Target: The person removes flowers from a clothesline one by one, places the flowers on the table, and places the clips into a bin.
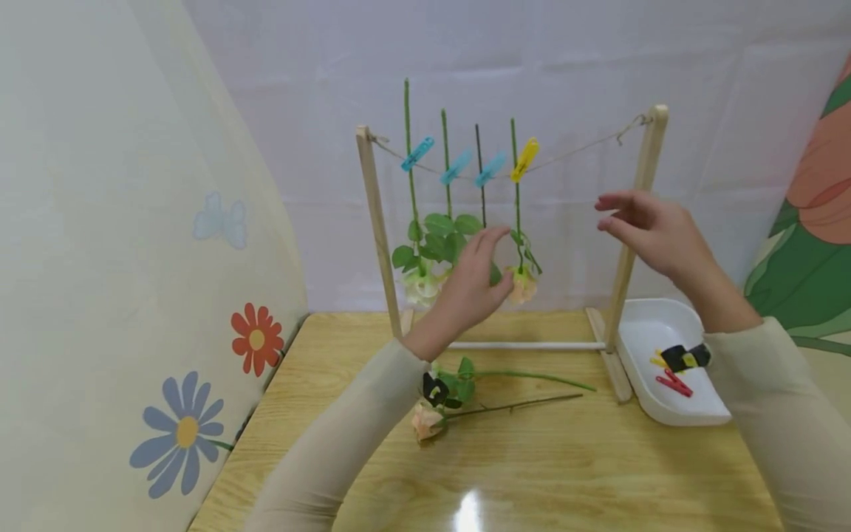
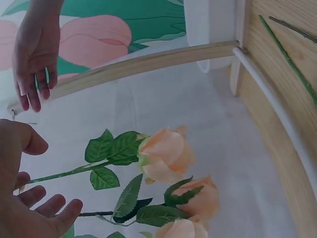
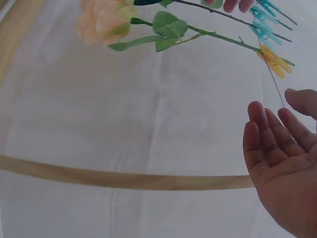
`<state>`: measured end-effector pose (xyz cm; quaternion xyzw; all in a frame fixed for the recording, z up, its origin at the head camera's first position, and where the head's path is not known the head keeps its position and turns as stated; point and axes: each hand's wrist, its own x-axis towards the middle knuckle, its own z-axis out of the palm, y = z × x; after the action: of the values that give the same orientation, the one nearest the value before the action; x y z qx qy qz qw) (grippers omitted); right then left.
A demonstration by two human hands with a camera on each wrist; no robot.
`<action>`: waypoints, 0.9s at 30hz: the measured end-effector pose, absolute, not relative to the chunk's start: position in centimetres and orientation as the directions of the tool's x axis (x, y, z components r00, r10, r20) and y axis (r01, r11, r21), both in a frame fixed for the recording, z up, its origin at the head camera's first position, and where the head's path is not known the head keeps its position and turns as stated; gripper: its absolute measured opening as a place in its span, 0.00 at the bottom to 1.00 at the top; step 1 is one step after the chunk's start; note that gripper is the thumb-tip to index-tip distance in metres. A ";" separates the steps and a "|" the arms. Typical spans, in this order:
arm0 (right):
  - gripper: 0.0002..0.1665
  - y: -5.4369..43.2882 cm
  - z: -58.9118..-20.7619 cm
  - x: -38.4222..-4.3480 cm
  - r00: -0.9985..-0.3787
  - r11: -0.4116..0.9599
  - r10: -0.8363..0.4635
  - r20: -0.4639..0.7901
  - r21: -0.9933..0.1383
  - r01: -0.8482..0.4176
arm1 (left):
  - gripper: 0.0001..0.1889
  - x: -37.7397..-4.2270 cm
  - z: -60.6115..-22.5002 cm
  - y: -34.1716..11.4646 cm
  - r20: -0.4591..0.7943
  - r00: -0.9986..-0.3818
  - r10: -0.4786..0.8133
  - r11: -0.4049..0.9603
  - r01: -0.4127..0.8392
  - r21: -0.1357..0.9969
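Several artificial roses hang heads down from a twine (image 1: 575,150), clipped by their stems. Three blue clothespins (image 1: 417,154) and one yellow clothespin (image 1: 525,159) grip the stems. My left hand (image 1: 473,284) is in front of the hanging flowers, near the rightmost peach rose (image 1: 523,287), and covers some blooms and leaves. Its fingers are loosely bent and hold nothing, as the left wrist view also shows. Near the right post (image 1: 643,174) hovers my right hand (image 1: 654,229), fingers relaxed. In the right wrist view its palm (image 3: 285,163) holds nothing.
On the wooden table (image 1: 532,458) lie a peach rose (image 1: 427,421) and a second green stem (image 1: 538,375), partly behind the left sleeve. A white tray (image 1: 654,318) right of the wooden stand contains a red clothespin (image 1: 677,384) and yellow ones. A white bar (image 1: 525,345) joins the stand's feet.
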<state>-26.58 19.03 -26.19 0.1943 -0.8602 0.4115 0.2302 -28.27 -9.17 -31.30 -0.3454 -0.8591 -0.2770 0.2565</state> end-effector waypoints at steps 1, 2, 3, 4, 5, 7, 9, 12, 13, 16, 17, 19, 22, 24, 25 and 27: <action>0.22 18.9 -26.0 -26.6 -0.821 0.572 -0.137 0.554 -0.632 -0.522 | 0.33 -28.4 -31.1 -9.1 0.633 -0.635 0.444 0.599 0.735 0.317; 0.22 18.8 -25.8 -26.7 -0.825 0.558 -0.129 0.550 -0.648 -0.519 | 0.33 -28.4 -30.9 -9.0 0.633 -0.640 0.436 0.588 0.735 0.338; 0.23 18.7 -25.6 -26.8 -0.830 0.544 -0.124 0.544 -0.663 -0.515 | 0.33 -28.5 -30.8 -8.9 0.634 -0.644 0.428 0.578 0.734 0.356; 0.24 18.6 -25.4 -26.9 -0.834 0.534 -0.120 0.538 -0.673 -0.511 | 0.33 -28.6 -30.6 -8.8 0.637 -0.646 0.420 0.568 0.735 0.370; 0.24 18.5 -25.2 -27.0 -0.837 0.530 -0.117 0.534 -0.680 -0.507 | 0.33 -28.8 -30.5 -8.7 0.639 -0.648 0.414 0.556 0.736 0.385; 0.25 18.2 -24.8 -27.3 -0.841 0.515 -0.119 0.528 -0.691 -0.507 | 0.32 -28.9 -30.2 -8.6 0.647 -0.649 0.401 0.537 0.739 0.408; 0.26 17.9 -24.4 -27.5 -0.841 0.505 -0.123 0.527 -0.696 -0.510 | 0.32 -29.0 -29.9 -8.4 0.652 -0.652 0.386 0.520 0.738 0.430; 0.25 17.4 -23.9 -27.8 -0.837 0.487 -0.127 0.532 -0.702 -0.520 | 0.33 -29.1 -29.5 -8.2 0.646 -0.671 0.363 0.497 0.727 0.475; 0.25 17.3 -23.7 -27.9 -0.837 0.480 -0.127 0.533 -0.705 -0.522 | 0.33 -29.1 -29.4 -8.1 0.641 -0.680 0.356 0.488 0.720 0.493; 0.25 16.8 -23.2 -28.1 -0.836 0.452 -0.129 0.534 -0.719 -0.529 | 0.34 -29.3 -29.0 -7.8 0.613 -0.718 0.331 0.464 0.689 0.557; 0.25 16.7 -23.1 -28.2 -0.835 0.442 -0.129 0.536 -0.722 -0.532 | 0.34 -29.4 -28.9 -7.8 0.602 -0.730 0.322 0.454 0.677 0.579; 0.24 16.4 -22.8 -28.3 -0.831 0.410 -0.134 0.540 -0.733 -0.543 | 0.35 -29.5 -28.8 -7.6 0.584 -0.753 0.304 0.436 0.655 0.617; 0.24 16.0 -22.3 -28.6 -0.818 0.344 -0.143 0.557 -0.747 -0.569 | 0.35 -29.9 -28.6 -7.5 0.561 -0.778 0.282 0.401 0.627 0.668; 0.24 15.8 -22.0 -28.7 -0.812 0.295 -0.144 0.565 -0.759 -0.580 | 0.35 -30.2 -28.5 -7.3 0.552 -0.788 0.272 0.377 0.615 0.693; 0.24 15.6 -21.8 -28.8 -0.809 0.268 -0.145 0.569 -0.765 -0.586 | 0.35 -30.4 -28.5 -7.2 0.550 -0.791 0.268 0.366 0.611 0.702; 0.24 15.4 -21.4 -28.9 -0.808 0.214 -0.146 0.570 -0.780 -0.589 | 0.34 -30.7 -28.5 -6.9 0.542 -0.799 0.260 0.349 0.601 0.719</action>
<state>-28.93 15.40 -21.41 0.2432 -0.7551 0.5779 0.1915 -30.70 -6.94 -28.45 -0.2680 -0.8036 -0.5037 0.1694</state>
